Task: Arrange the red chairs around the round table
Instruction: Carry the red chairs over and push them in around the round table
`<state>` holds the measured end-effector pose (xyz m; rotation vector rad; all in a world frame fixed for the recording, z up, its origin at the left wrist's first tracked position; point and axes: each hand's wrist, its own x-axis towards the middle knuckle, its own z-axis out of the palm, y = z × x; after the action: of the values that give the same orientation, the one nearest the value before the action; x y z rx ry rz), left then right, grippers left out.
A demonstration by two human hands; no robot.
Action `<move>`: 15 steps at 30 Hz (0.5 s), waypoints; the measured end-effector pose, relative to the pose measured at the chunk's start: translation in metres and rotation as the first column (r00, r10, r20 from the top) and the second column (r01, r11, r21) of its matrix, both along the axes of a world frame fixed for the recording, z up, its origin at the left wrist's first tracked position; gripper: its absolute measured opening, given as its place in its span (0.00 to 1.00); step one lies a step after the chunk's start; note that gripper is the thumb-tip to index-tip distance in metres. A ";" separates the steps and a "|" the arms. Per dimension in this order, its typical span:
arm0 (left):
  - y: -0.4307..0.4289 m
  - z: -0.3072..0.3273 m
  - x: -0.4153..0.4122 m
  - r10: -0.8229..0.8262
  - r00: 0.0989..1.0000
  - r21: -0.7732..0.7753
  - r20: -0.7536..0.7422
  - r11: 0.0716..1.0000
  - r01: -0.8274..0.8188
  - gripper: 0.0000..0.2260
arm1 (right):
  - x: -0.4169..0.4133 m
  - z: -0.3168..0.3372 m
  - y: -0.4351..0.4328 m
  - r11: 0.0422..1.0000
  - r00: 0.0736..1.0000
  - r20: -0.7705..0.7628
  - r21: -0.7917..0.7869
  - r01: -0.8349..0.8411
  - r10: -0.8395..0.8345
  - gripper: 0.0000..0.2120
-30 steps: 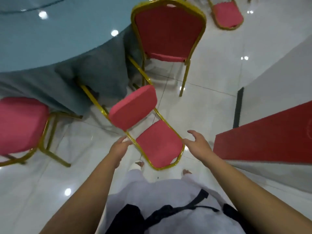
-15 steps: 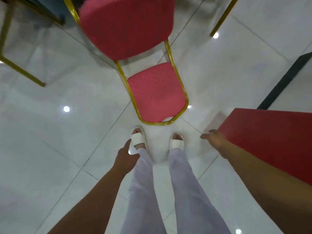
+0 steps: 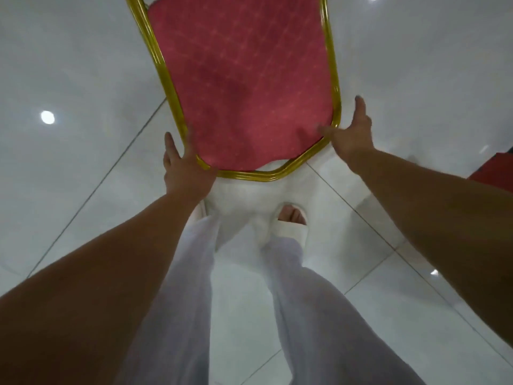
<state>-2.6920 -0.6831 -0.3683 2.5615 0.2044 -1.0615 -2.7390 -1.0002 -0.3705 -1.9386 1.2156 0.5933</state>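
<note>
A red chair (image 3: 244, 79) with a gold metal frame lies tipped toward me on the white tiled floor, and its padded backrest fills the top centre. My left hand (image 3: 180, 162) lies against the lower left corner of the frame, fingers straight. My right hand (image 3: 351, 132) is spread at the lower right corner, its thumb reaching over the gold rim onto the red fabric and its fingers straight outside the rim. Neither hand is closed round the frame. The round table is out of view.
My legs in white trousers and white sandals (image 3: 291, 226) stand just behind the chair's top edge. A red panel (image 3: 497, 168) shows at the right edge. Glossy white floor tiles (image 3: 83, 134) surround the chair.
My view has dropped and closed in on the chair. Both hands have come up from beside my legs to the two lower corners of the backrest frame.
</note>
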 end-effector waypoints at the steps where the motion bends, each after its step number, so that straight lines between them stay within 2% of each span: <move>1: -0.001 -0.015 0.006 0.150 0.988 -0.044 0.037 0.988 -0.148 0.41 | 0.009 -0.015 -0.003 0.984 0.984 0.073 0.076 0.158 -0.164 0.58; 2: -0.002 -0.030 0.012 0.296 0.953 -0.073 0.065 0.954 -0.292 0.41 | 0.017 -0.028 -0.007 0.954 0.956 0.104 0.149 0.259 -0.275 0.59; 3: -0.003 -0.043 0.018 0.419 0.905 -0.091 0.080 0.907 -0.412 0.41 | 0.024 -0.040 -0.009 0.934 0.942 0.102 0.202 0.294 -0.319 0.60; 6: -0.006 -0.074 0.028 0.638 0.769 -0.220 -0.046 0.744 -0.631 0.41 | 0.036 -0.066 -0.016 0.921 0.962 0.077 0.319 0.223 -0.260 0.64; 8: -0.004 -0.081 0.030 0.632 0.763 -0.285 -0.140 0.712 -0.642 0.39 | 0.040 -0.066 -0.025 0.916 0.976 0.023 0.353 0.193 -0.215 0.63; 10: 0.004 -0.071 0.031 0.588 0.795 -0.280 -0.147 0.746 -0.604 0.37 | 0.042 -0.050 -0.032 0.891 0.974 -0.073 0.396 0.224 -0.212 0.59; 12: 0.018 -0.047 0.032 0.560 0.814 -0.284 -0.156 0.764 -0.580 0.37 | 0.037 -0.026 -0.029 0.872 0.975 -0.136 0.438 0.219 -0.176 0.54; 15: 0.046 0.012 0.021 0.531 0.831 -0.227 -0.168 0.799 -0.557 0.35 | 0.014 0.028 -0.009 0.862 0.983 -0.143 0.477 0.174 -0.119 0.46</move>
<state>-2.6712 -0.6374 -0.3561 2.0164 0.7272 -0.9055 -2.7252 -1.0090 -0.3426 -1.3902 1.1330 0.8433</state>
